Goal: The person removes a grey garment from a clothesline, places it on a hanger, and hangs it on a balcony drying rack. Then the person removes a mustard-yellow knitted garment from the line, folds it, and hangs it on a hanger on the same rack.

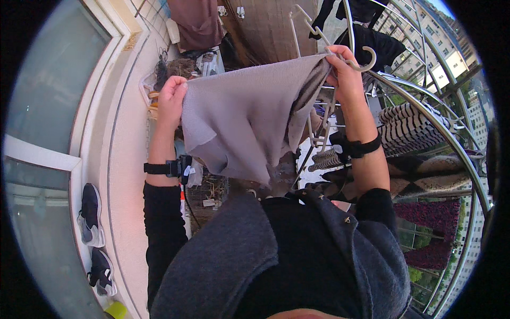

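Left hand [171,95] is closed in a fist on one top corner of a soft grey knitted garment [239,117], and the right hand [344,72] is pinched shut on the opposite corner, at about 3 o'clock from the left one, with a pale plastic clothes hanger [357,64] caught in the same grip, its hook curling out past the knuckles. Between the 2 hands the cloth is stretched level, held up in the air in front of the person's chest, and the rest droops toward 6 o'clock in loose folds.

It looks light and limp, a fabric that will sag wherever it is not supported and will not slip much in dry fingers. The shoulder corners, where it is gripped now, seem the sensible places to hold it.

At 3 o'clock from the garment a metal drying rack [425,106] carries a black-and-white striped cloth [409,127], with dark clothes [372,42] hanging beyond at 1 o'clock. Below, pale balcony floor [127,175] runs along a glass door [48,95] at 9 o'clock, and 2 dark sneakers [91,212] lie by it at 8 o'clock. Apartment blocks [451,48] stand outside the railing.
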A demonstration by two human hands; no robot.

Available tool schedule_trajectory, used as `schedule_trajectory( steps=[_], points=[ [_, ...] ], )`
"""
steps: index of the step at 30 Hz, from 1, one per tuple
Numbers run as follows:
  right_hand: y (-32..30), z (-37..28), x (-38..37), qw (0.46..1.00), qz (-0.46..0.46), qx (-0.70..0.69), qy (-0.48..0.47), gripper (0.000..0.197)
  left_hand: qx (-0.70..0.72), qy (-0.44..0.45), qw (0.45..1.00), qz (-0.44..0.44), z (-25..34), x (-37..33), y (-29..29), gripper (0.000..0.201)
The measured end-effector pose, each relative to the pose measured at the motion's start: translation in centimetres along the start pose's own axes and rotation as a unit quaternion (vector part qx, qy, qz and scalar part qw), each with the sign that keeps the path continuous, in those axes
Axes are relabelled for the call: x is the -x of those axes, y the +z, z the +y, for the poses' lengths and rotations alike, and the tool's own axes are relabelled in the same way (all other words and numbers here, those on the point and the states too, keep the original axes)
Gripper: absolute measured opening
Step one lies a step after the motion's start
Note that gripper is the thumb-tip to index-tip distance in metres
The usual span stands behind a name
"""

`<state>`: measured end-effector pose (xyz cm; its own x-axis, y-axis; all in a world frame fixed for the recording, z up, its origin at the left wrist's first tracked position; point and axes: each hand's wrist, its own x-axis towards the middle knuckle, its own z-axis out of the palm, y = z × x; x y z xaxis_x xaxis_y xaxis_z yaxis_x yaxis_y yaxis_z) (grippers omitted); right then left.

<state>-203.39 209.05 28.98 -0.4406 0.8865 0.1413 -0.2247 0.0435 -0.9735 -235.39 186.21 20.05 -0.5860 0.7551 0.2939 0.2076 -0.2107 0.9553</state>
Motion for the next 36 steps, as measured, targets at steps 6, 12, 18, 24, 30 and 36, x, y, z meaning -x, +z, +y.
schedule_trajectory(
  steps=[6,12,18,24,30,36],
  points=[
    [-0.6,1.8,-1.1,1.0,0.004,0.026,0.009,0.011,0.041,-0.051,0.998,0.025,2.1,0.3,0.3,0.009],
    [-1.2,3.5,-2.1,0.999,-0.02,0.017,0.033,0.012,0.113,-0.089,0.989,0.027,3.3,0.1,-0.2,0.009],
    [-1.1,4.2,-1.7,0.999,-0.003,0.024,0.038,0.012,-0.009,-0.054,0.998,-0.009,5.4,-0.1,-0.7,0.01],
    [-0.9,5.1,-0.7,0.998,0.001,0.04,0.041,0.013,-0.413,0.056,0.896,-0.153,5.4,1.1,-1.0,0.019],
    [0.4,7.3,2.5,0.994,-0.091,0.043,0.048,0.01,-0.486,0.085,0.87,-0.004,0.4,1.0,0.3,0.019],
    [0.3,10.0,3.8,0.98,-0.119,0.157,0.04,0.012,-0.174,-0.039,0.984,-0.007,-2.3,0.9,2.5,0.012]
  ],
)
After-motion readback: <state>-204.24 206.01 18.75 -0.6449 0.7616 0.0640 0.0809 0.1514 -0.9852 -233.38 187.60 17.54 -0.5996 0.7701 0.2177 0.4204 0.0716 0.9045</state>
